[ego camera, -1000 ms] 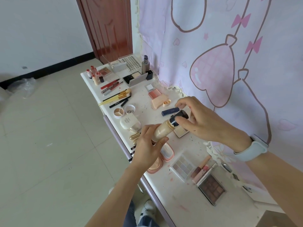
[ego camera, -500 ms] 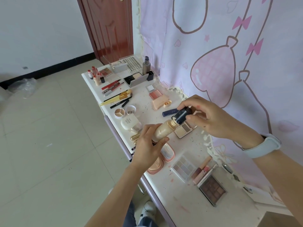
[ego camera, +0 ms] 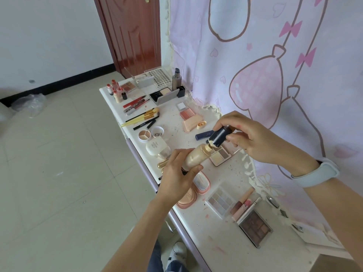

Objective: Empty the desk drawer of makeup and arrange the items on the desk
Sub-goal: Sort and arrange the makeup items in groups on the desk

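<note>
Head view. Step in hand, as I judge it: capping or uncapping the foundation bottle (ego camera: 196, 156), held tilted above the desk (ego camera: 196, 228); which of the two cannot be told. Next move calls for setting it down among the laid-out makeup. Left hand (ego camera: 177, 180) wraps the bottle body. Right hand (ego camera: 253, 138) pinches the dark cap (ego camera: 221, 136), just off the neck.

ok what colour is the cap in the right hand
Black cap, seen in the head view.
</note>
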Demonstrator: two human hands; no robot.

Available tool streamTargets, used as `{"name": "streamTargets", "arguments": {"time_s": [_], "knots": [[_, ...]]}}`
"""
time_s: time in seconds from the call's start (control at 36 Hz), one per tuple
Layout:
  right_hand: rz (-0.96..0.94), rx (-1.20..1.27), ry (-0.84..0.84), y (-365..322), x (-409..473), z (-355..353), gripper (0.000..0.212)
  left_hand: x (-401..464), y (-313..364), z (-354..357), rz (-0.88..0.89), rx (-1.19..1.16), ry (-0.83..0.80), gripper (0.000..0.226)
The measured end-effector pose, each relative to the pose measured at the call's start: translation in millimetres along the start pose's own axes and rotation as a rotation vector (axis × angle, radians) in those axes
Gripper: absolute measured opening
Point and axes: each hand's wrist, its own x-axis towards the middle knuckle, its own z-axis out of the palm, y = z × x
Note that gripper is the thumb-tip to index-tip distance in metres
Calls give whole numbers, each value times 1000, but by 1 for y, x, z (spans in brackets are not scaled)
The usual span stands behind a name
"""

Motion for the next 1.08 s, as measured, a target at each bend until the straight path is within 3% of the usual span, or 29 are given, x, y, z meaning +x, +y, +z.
{"name": "streamTargets", "arguments": {"time_s": [0.19, 0.33, 0.58, 1.08], "knots": [[-72, 19, 34, -3, 1, -3, 55, -3, -2, 1, -40, 14, -26, 35], [-86, 65, 109, -2, -1, -9, 46, -5, -5, -1, -77, 15, -12, 35], [-20, -7, 42, 5, 0, 7, 49, -2, -2, 2, -82, 18, -17, 33], [78, 163, 269, 18, -8, -11, 45, -4, -11, 1, -185, -17, -13, 29]]}}
